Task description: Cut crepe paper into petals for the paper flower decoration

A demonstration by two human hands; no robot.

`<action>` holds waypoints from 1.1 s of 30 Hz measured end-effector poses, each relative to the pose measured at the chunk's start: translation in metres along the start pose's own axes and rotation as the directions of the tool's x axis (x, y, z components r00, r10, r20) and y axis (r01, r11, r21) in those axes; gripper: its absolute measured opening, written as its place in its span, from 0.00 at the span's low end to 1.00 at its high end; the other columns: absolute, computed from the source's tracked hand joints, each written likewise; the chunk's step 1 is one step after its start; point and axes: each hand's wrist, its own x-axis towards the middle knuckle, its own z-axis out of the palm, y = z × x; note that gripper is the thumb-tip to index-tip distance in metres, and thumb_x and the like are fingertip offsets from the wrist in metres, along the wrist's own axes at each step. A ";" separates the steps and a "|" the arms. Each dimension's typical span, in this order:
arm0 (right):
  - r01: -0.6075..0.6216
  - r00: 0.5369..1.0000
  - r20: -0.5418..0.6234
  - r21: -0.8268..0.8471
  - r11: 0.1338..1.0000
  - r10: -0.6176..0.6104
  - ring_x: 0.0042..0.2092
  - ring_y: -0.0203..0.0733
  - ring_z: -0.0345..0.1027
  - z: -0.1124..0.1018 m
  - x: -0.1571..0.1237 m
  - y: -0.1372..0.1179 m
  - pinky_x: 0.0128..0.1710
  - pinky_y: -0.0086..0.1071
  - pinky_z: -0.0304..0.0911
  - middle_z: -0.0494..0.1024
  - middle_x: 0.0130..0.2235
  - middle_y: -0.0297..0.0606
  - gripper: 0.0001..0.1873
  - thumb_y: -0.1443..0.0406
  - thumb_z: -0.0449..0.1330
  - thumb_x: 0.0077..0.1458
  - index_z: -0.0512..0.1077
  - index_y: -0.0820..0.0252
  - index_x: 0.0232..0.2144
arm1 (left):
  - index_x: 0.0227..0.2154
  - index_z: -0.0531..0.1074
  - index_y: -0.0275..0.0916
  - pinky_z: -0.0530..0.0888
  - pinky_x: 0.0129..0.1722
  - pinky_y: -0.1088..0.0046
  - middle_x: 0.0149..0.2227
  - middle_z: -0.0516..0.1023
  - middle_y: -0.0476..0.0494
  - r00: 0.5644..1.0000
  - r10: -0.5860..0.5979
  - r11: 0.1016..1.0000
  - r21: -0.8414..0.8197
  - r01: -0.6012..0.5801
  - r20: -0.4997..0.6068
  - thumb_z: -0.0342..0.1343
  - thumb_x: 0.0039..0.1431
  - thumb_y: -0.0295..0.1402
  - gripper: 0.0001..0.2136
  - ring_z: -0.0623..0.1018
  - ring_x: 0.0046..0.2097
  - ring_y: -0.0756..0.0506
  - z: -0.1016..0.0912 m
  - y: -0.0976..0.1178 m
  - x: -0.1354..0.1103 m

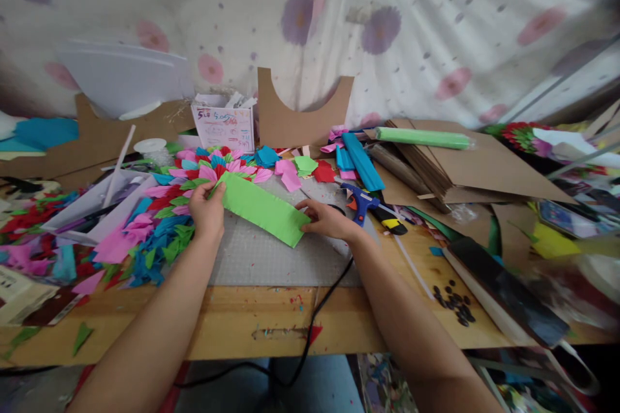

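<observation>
A long strip of bright green paper lies slanted over a grey cutting mat. My left hand pinches its upper left end, fingers closed on the paper. My right hand holds the lower right end, fingers curled on the edge. Just left of my left hand lies a heap of folded paper petals in pink, blue, green and red.
A blue glue gun lies right of my right hand, its black cord running off the wooden table edge. Cardboard sheets with a green roll sit at the right, a small white box behind, dark seeds near the front.
</observation>
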 end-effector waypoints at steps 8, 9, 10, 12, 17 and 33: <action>0.004 1.000 0.015 -0.006 1.000 -0.004 0.26 0.31 0.53 -0.001 -0.002 -0.004 0.27 0.26 0.48 0.58 0.24 0.25 0.25 0.68 0.59 0.43 0.62 0.60 0.47 | 0.26 0.71 0.36 0.69 0.35 0.73 0.27 0.72 0.51 1.000 0.007 1.000 -0.002 -0.007 0.013 0.61 0.39 0.30 0.08 0.71 0.30 0.52 0.000 -0.001 -0.001; 0.005 1.000 0.012 -0.004 1.000 -0.005 0.26 0.30 0.53 -0.001 -0.002 -0.005 0.27 0.26 0.48 0.58 0.24 0.25 0.26 0.68 0.59 0.43 0.62 0.60 0.48 | 0.26 0.71 0.36 0.69 0.35 0.73 0.27 0.72 0.50 1.000 0.010 1.000 0.000 -0.010 0.014 0.61 0.39 0.30 0.08 0.72 0.29 0.52 0.000 -0.001 -0.001; 0.009 1.000 0.008 -0.001 1.000 -0.009 0.26 0.30 0.52 -0.001 -0.003 -0.007 0.27 0.26 0.48 0.58 0.24 0.25 0.27 0.68 0.59 0.43 0.61 0.60 0.48 | 0.26 0.71 0.36 0.69 0.35 0.73 0.27 0.72 0.50 1.000 0.015 1.000 0.003 -0.015 0.013 0.61 0.39 0.30 0.08 0.71 0.29 0.51 0.000 -0.001 -0.001; 0.024 1.000 0.008 0.015 1.000 -0.024 0.26 0.30 0.51 -0.002 -0.004 -0.009 0.27 0.26 0.48 0.57 0.24 0.25 0.28 0.69 0.58 0.43 0.60 0.60 0.50 | 0.26 0.71 0.36 0.69 0.34 0.73 0.27 0.72 0.50 0.999 0.040 0.999 0.018 -0.041 0.019 0.61 0.39 0.31 0.08 0.72 0.29 0.51 0.000 -0.001 -0.001; 0.057 0.997 0.040 0.066 0.996 -0.059 0.27 0.31 0.52 -0.003 -0.007 -0.012 0.29 0.27 0.49 0.57 0.25 0.26 0.31 0.70 0.58 0.44 0.57 0.59 0.52 | 0.26 0.71 0.37 0.70 0.35 0.72 0.28 0.74 0.49 0.989 0.128 0.988 0.072 -0.134 0.079 0.61 0.41 0.32 0.08 0.73 0.31 0.50 -0.001 -0.002 -0.002; 0.183 0.909 0.341 0.186 0.965 -0.238 0.34 0.32 0.58 -0.005 -0.011 -0.008 0.36 0.27 0.56 0.66 0.34 0.31 0.16 0.67 0.59 0.48 0.69 0.59 0.42 | 0.27 0.72 0.37 0.69 0.35 0.72 0.28 0.75 0.48 0.972 0.126 0.976 0.148 -0.157 0.197 0.60 0.42 0.34 0.08 0.73 0.32 0.49 -0.002 -0.009 -0.004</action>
